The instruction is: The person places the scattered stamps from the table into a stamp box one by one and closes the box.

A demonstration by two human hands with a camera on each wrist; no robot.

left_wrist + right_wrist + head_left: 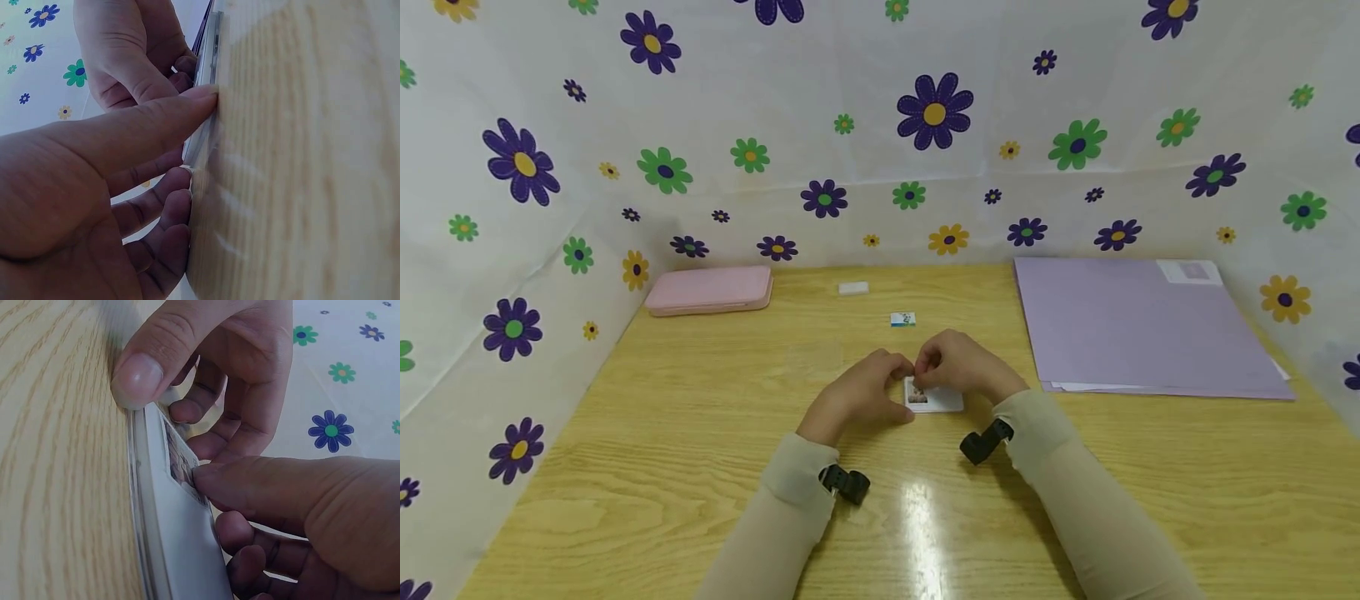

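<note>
A flat white card (943, 402) with layered edges lies on the table between both hands. At its left end is a small dark photo (180, 461). My left hand (868, 387) grips this end, with the thumb at the near edge and fingers at the far edge. The right hand (962, 367) bends over the card from the right. Its thumb tip touches the photo's edge in the right wrist view, and the thumb and index finger pinch there in the head view. The card shows only edge-on in the left wrist view, and the right fingertips are partly hidden.
A pink case (711, 290) lies at the back left. Beyond the hands are a small white block (853, 288) and a little blue-and-white piece (902, 319). A faint transparent sheet (814, 358) lies left of them. A purple folder (1135, 333) with papers occupies the right.
</note>
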